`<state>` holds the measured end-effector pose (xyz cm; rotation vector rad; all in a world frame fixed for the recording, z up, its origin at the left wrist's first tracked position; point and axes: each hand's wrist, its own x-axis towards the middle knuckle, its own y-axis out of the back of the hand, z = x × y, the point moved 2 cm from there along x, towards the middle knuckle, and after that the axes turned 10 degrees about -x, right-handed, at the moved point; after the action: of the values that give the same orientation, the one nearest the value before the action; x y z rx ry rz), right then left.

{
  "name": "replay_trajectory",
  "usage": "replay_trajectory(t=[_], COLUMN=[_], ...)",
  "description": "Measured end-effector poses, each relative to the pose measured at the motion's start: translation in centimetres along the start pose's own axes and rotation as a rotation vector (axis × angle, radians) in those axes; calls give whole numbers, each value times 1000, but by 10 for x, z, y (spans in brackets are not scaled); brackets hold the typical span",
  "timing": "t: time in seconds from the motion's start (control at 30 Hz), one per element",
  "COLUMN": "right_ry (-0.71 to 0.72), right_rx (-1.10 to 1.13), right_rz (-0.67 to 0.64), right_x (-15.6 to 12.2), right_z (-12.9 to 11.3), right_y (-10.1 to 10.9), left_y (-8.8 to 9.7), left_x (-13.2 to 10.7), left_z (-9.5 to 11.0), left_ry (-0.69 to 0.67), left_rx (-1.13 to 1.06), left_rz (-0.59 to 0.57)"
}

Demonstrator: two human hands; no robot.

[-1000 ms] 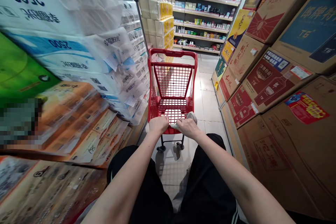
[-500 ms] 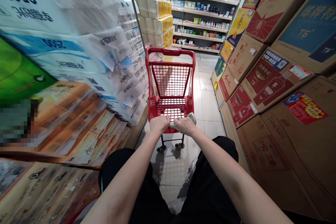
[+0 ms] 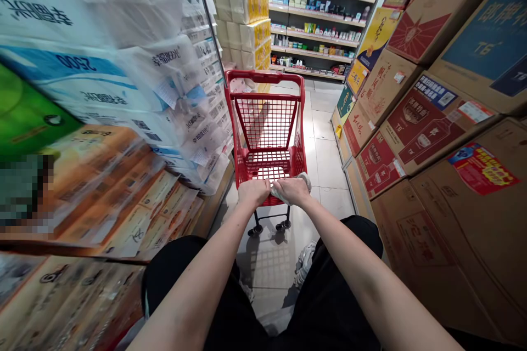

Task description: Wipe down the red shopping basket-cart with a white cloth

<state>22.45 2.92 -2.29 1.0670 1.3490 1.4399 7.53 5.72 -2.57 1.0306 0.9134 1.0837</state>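
Note:
A red plastic shopping cart (image 3: 267, 148) with grid panels stands in front of me in the aisle. My left hand (image 3: 253, 193) is closed in a fist at its near edge, apparently round the bar there, which the fingers hide. Beside it, almost touching, my right hand (image 3: 291, 191) is closed on a crumpled grey-white cloth (image 3: 305, 179) at the same edge. Some of the cloth shows between the two hands. Nothing can be seen lying in the cart. Its dark wheels (image 3: 282, 225) rest on the tiled floor.
Wrapped paper packs (image 3: 135, 71) are stacked close along the left. Cardboard boxes (image 3: 440, 214) form a wall on the right. Shelves (image 3: 321, 13) of small goods cross the far end. A thin dark pole (image 3: 212, 33) rises at the cart's left side.
Both hands have shifted slightly right in the picture, while the cart's top has shifted slightly left. The hands keep their grip, and the view has moved a little.

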Motion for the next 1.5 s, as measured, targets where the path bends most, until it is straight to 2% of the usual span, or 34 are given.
replay_trajectory(t=[0.27, 0.37, 0.43, 0.53, 0.63, 0.7, 0.77, 0.87, 1.0, 1.13, 1.27, 1.4, 1.5], right_ry=[-262, -347, -388, -365, -138, -67, -1, 112, 164, 201, 173, 162, 160], right_rx=[243, 273, 259, 173, 44, -14, -52, -133, -263, -246, -172, -128, -89], right_rz=[-248, -264, -187, 31, 282, 409, 496, 556, 534, 467, 337, 217, 179], right_x=[28, 33, 31, 18, -2, -15, -25, -32, -28, -19, -16, -20, -24], right_z=[9, 4, -2, -14, -27, -30, -30, -24, -12, -6, -2, 3, 8], right_y=[2, 2, 2, -3, -14, -22, -30, -37, -39, -36, -30, -22, -16], left_y=[-1, 1, 3, 3, 3, 3, 2, 2, 3, 5, 12, 23, 27], left_x=[-3, -4, -3, -3, -2, -3, -4, -6, -8, -13, -17, -16, -13], left_z=[-1, -5, -8, -11, -14, -15, -15, -15, -13, -12, -17, -31, -41], left_ry=[-48, -42, -39, -16, 4, 10, 2, -23, -69, -120, -284, -542, -593], left_rx=[5, 1, 0, -19, -30, -25, -20, -8, 19, 44, 62, 130, 149], left_rz=[33, 42, 48, 60, 67, 71, 75, 72, 54, 22, -4, 106, 192])
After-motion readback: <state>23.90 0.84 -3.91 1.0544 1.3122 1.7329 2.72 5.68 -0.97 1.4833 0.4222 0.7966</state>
